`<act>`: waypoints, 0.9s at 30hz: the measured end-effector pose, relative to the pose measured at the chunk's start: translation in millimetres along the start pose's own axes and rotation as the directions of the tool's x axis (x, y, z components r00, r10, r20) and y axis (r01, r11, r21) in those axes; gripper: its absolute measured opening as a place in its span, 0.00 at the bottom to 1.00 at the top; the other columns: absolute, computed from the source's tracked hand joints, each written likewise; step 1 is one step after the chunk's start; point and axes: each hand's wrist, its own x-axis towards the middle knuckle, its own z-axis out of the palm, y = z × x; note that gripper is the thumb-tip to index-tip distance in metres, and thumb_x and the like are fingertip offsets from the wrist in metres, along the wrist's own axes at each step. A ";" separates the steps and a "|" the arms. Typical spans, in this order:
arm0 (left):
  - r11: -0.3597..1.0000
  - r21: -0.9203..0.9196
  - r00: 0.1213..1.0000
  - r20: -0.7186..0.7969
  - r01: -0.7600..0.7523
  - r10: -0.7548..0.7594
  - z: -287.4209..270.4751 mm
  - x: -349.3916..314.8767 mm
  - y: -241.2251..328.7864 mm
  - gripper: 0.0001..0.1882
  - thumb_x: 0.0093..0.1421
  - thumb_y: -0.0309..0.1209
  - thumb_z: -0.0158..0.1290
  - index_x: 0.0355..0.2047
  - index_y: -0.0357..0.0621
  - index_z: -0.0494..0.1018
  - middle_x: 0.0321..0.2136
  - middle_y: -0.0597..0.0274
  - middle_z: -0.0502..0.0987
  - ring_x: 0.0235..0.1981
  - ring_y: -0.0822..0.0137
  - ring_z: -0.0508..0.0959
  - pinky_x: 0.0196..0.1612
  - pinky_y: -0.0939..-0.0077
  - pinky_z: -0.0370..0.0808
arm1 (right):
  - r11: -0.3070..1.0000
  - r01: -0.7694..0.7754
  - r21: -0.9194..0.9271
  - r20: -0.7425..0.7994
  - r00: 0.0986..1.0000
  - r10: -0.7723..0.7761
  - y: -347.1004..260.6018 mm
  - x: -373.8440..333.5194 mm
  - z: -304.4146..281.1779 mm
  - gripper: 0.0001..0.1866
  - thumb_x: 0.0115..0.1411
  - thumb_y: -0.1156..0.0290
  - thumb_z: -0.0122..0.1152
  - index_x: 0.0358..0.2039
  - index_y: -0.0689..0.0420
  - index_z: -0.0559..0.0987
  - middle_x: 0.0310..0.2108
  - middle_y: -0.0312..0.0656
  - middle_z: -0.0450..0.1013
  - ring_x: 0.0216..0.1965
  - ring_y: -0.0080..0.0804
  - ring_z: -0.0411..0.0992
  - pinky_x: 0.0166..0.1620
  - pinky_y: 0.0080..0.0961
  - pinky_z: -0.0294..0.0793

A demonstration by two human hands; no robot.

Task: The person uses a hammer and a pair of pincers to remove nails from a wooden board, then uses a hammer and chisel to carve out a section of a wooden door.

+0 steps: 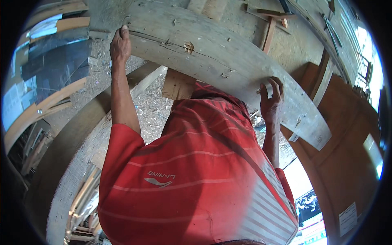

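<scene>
A long, weathered wooden board stretches across in front of me, from the upper left to a tapered end at the right. A crack runs along it, with a broken knot hole near its middle. My left hand is closed around the board's left end, its thumb up along the edge. My right hand rests at the near edge towards the right, fingers apart and bent over the top face; it holds nothing separate. Below the board's near edge shows a brown wooden block, partly hidden by the board and my red shirt.
A thick wooden beam curves along my left. Glossy dark panels stand beyond it at the far left. A large brown wooden sheet fills the right side. Wood pieces lie on the floor ahead, and chips litter the ground.
</scene>
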 end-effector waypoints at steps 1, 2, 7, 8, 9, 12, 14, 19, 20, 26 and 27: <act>1.000 0.016 1.000 0.014 0.002 -0.002 -1.3 -1.8 3.0 0.33 0.71 0.59 0.33 0.57 0.46 0.72 0.53 0.40 0.76 0.55 0.35 0.73 0.56 0.48 0.70 | 0.999 0.038 0.000 -0.048 0.998 -0.038 -3.8 0.5 2.6 0.13 0.57 0.77 0.68 0.43 0.60 0.79 0.47 0.48 0.76 0.48 0.51 0.74 0.51 0.42 0.73; 1.000 0.018 0.999 0.029 -0.013 0.013 0.3 -6.2 4.8 0.33 0.71 0.59 0.33 0.57 0.46 0.72 0.53 0.40 0.76 0.55 0.35 0.73 0.56 0.48 0.70 | 1.000 0.019 -0.007 -0.054 0.998 -0.019 -1.7 0.1 2.2 0.13 0.57 0.77 0.68 0.43 0.60 0.79 0.47 0.48 0.76 0.48 0.51 0.74 0.51 0.42 0.73; 1.000 -0.008 1.000 0.012 -0.014 0.014 5.1 -11.3 -1.8 0.33 0.72 0.58 0.33 0.57 0.46 0.72 0.52 0.39 0.77 0.54 0.34 0.73 0.54 0.49 0.70 | 0.999 -0.035 -0.003 -0.082 0.996 0.035 1.8 0.5 3.3 0.10 0.60 0.72 0.67 0.41 0.60 0.79 0.46 0.48 0.77 0.49 0.48 0.74 0.54 0.41 0.71; 1.000 -0.007 1.000 0.009 -0.014 0.014 5.8 -11.5 -4.3 0.33 0.72 0.58 0.33 0.57 0.46 0.72 0.52 0.39 0.77 0.54 0.34 0.73 0.54 0.49 0.71 | 0.999 -0.035 -0.013 -0.095 0.995 0.034 2.0 1.7 3.8 0.10 0.60 0.72 0.66 0.41 0.60 0.79 0.46 0.47 0.77 0.49 0.48 0.74 0.53 0.41 0.71; 1.000 -0.001 1.000 0.018 -0.006 0.006 7.1 -12.4 -6.2 0.33 0.72 0.58 0.33 0.57 0.46 0.72 0.52 0.39 0.77 0.54 0.35 0.73 0.54 0.49 0.71 | 0.999 -0.045 -0.026 -0.099 0.994 0.042 2.9 3.2 3.8 0.09 0.60 0.72 0.66 0.41 0.60 0.79 0.45 0.47 0.77 0.48 0.48 0.74 0.53 0.41 0.71; 1.000 -0.026 1.000 0.027 0.014 -0.013 5.0 -21.3 -2.6 0.32 0.72 0.57 0.34 0.57 0.45 0.71 0.52 0.39 0.77 0.54 0.35 0.74 0.54 0.50 0.71 | 0.996 -0.059 -0.069 -0.107 0.993 0.051 2.1 9.2 8.1 0.09 0.60 0.72 0.66 0.40 0.59 0.79 0.44 0.47 0.77 0.47 0.47 0.74 0.51 0.41 0.72; 0.998 -0.044 0.999 0.018 0.037 -0.036 5.2 -24.7 -5.0 0.32 0.72 0.57 0.34 0.57 0.45 0.72 0.51 0.39 0.77 0.54 0.35 0.74 0.54 0.50 0.71 | 0.996 -0.051 -0.071 -0.146 0.988 0.040 2.8 9.6 15.3 0.09 0.58 0.73 0.67 0.40 0.58 0.79 0.45 0.46 0.76 0.46 0.49 0.72 0.51 0.42 0.70; 0.998 -0.046 0.999 0.025 0.042 -0.041 6.4 -24.7 -4.3 0.32 0.72 0.57 0.35 0.54 0.44 0.73 0.48 0.38 0.78 0.52 0.35 0.75 0.52 0.49 0.71 | 1.000 -0.007 -0.026 -0.101 0.995 0.004 -31.9 6.2 31.7 0.21 0.58 0.72 0.67 0.53 0.59 0.76 0.53 0.51 0.73 0.54 0.51 0.71 0.57 0.43 0.69; 0.998 -0.043 0.999 0.018 0.048 -0.047 5.7 -25.3 -5.1 0.32 0.72 0.57 0.35 0.54 0.44 0.73 0.48 0.38 0.78 0.52 0.35 0.75 0.52 0.49 0.71 | 1.000 0.005 0.018 -0.041 0.999 -0.004 -44.9 4.8 33.6 0.26 0.59 0.73 0.67 0.58 0.59 0.74 0.57 0.52 0.72 0.57 0.51 0.70 0.60 0.43 0.68; 0.997 -0.050 0.998 0.019 0.057 -0.056 4.5 -29.6 -0.1 0.32 0.72 0.58 0.34 0.53 0.44 0.73 0.45 0.37 0.80 0.49 0.34 0.77 0.50 0.48 0.73 | 0.907 0.221 0.358 0.347 0.870 -0.350 -53.3 -9.5 52.8 0.28 0.57 0.72 0.68 0.59 0.58 0.74 0.58 0.54 0.71 0.58 0.52 0.71 0.58 0.42 0.72; 0.998 -0.037 0.998 0.011 0.055 -0.055 4.2 -30.8 0.7 0.32 0.72 0.58 0.35 0.52 0.43 0.73 0.45 0.38 0.80 0.49 0.34 0.77 0.50 0.48 0.73 | 0.918 0.146 0.368 0.328 0.904 -0.275 -64.8 -3.0 51.9 0.26 0.57 0.72 0.68 0.57 0.59 0.75 0.57 0.54 0.71 0.58 0.53 0.71 0.57 0.42 0.72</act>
